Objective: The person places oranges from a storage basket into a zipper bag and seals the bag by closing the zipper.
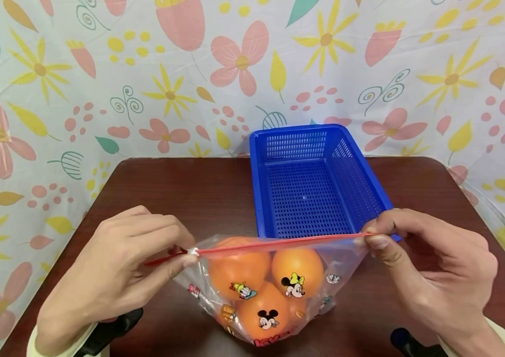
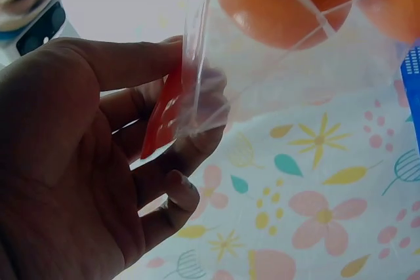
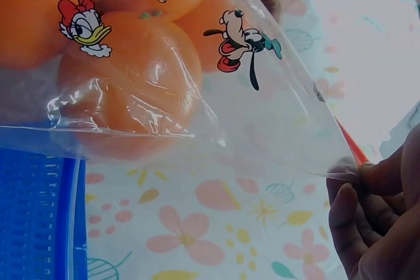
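A clear zip bag [image 1: 342, 270] printed with cartoon figures hangs between the two hands over the table. Several oranges [image 1: 239, 270] fill it, pressed against the plastic. Along its top runs a red zip strip [image 1: 275, 245], drawn nearly straight. My left hand [image 1: 120, 263] pinches the bag's left top corner, thumb and forefinger at the white slider [image 1: 193, 251]. The red strip's end [image 2: 163, 119] sticks out past those fingers in the left wrist view. At the opposite corner, my right hand [image 1: 440, 267] pinches the strip's end between thumb and forefinger.
Behind the bag a blue plastic basket [image 1: 256, 198] with slotted walls stands on the dark brown table [image 1: 181, 191]; nothing shows inside it. The right hand overlaps its near right corner. A flower-printed cloth [image 1: 234, 109] hangs around the table's back and sides.
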Demonstrator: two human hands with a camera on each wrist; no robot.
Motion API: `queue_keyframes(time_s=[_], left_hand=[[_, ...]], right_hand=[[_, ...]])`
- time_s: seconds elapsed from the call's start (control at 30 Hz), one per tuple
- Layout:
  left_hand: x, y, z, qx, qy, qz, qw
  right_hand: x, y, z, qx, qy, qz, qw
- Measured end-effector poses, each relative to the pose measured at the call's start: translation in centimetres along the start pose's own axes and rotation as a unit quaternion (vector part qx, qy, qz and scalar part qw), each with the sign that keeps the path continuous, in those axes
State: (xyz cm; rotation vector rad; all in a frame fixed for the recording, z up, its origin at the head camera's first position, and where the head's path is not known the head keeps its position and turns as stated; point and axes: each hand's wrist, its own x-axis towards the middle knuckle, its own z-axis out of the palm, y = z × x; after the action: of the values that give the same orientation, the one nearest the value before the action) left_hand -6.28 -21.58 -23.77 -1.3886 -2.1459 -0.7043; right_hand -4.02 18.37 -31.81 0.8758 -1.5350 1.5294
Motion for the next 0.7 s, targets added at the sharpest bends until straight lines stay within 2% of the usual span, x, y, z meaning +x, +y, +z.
queue_keyframes(time_s=[0.13,0.3,0.43,0.7], left_hand=[[-0.4,-0.1,-0.5,0.002,-0.010,-0.007,0.9999],[-1.2,-0.8,-1.0,-0.022,-0.012,0.007,0.9997],[-1.7,-1.3,-1.6,-0.034,-0.024,0.002,0.9991],[-2.0,-2.1,-2.4,-0.099,-0.039,0.003,0.9943]], right_hand=[[0.7,-0.8,0.6,-0.003,-0.004,0.008,1.0000],[1.0,-1.0,0.7,0.005,0.000,0.012,0.9999],[1.0,-1.1,0.5,0.001,-0.002,0.022,0.9998],[1.4,-1.1,0.3,0.029,0.000,0.039,0.9988]])
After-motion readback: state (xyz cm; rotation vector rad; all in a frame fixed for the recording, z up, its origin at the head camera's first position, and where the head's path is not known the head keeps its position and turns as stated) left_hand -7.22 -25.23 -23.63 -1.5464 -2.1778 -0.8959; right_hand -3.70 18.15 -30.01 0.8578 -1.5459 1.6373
